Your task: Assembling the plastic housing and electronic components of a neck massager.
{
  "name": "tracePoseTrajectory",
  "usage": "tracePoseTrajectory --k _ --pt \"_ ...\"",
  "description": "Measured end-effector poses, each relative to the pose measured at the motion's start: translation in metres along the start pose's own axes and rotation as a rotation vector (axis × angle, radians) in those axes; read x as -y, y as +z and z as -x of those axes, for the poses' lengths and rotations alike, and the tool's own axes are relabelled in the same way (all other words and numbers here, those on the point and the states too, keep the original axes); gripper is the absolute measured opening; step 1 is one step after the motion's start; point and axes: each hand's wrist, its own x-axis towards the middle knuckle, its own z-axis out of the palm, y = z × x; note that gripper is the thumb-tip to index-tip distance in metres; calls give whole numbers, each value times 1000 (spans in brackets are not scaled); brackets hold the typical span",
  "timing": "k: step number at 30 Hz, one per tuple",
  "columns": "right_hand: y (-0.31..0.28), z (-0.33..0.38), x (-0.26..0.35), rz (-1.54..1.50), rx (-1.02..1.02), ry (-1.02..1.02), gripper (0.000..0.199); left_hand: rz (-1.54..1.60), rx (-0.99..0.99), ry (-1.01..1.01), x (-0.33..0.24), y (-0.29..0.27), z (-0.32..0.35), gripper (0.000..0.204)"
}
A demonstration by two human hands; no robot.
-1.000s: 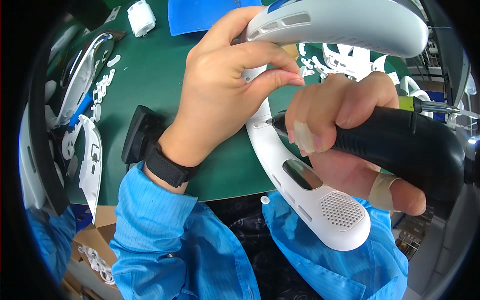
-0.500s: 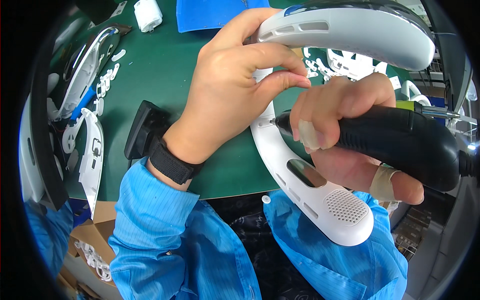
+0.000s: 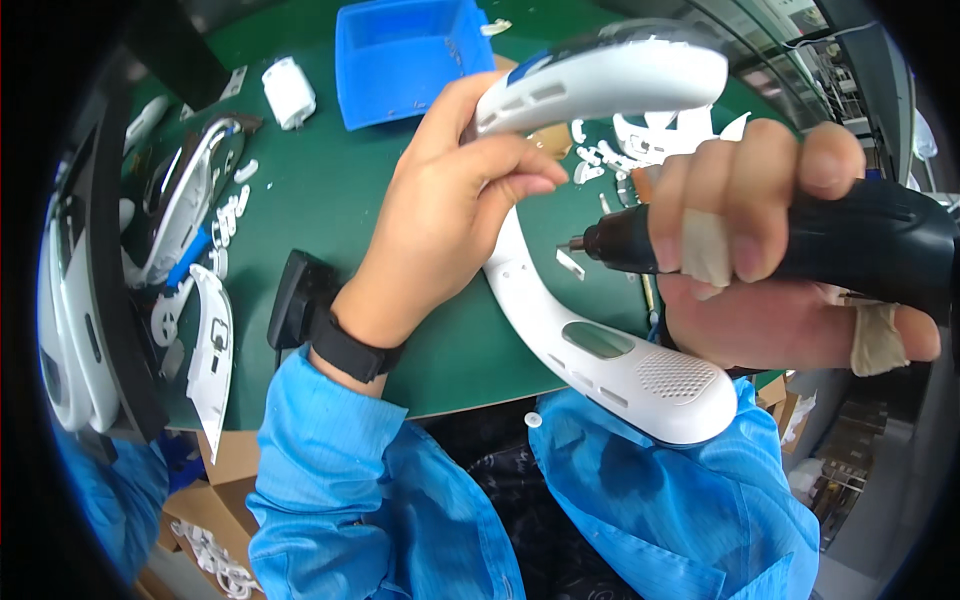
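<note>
My left hand grips a white U-shaped neckband device at its curved middle, fingers wrapped round it. The lower arm of the device, with a dotted grille and an oval window, reaches toward my lap; the upper arm has slots and a dark outer side. A black electric screwdriver lies in my closed right hand, which has tape on two fingers. Its bit points left and stands apart from the device, to the right of the small holes in the lower arm.
A blue tray sits at the back, beside a white wrapped bundle. Small white parts are strewn behind the device. White shells lie on the left near a dark rack. Below the table edge is a cardboard box.
The screwdriver has drawn back to the right, its bit leaving the lower arm of the device. My left hand still holds the device, now slightly further left in view. More of the blue tray shows.
</note>
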Motion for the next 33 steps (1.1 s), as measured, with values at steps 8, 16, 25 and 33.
tracePoseTrajectory --k 8,16,25,33 --pt "22 -11 12 42 -184 -74 99 -3 102 -71 -11 -4 -2 19" --pt "18 -11 13 100 -126 -79 99 60 86 -58 -13 -4 -3 24" --pt "20 -9 9 114 -110 -91 98 45 64 -40 -16 -6 -3 26" --pt "14 -5 -1 145 -69 -113 103 39 79 -47 -14 -9 -3 33"
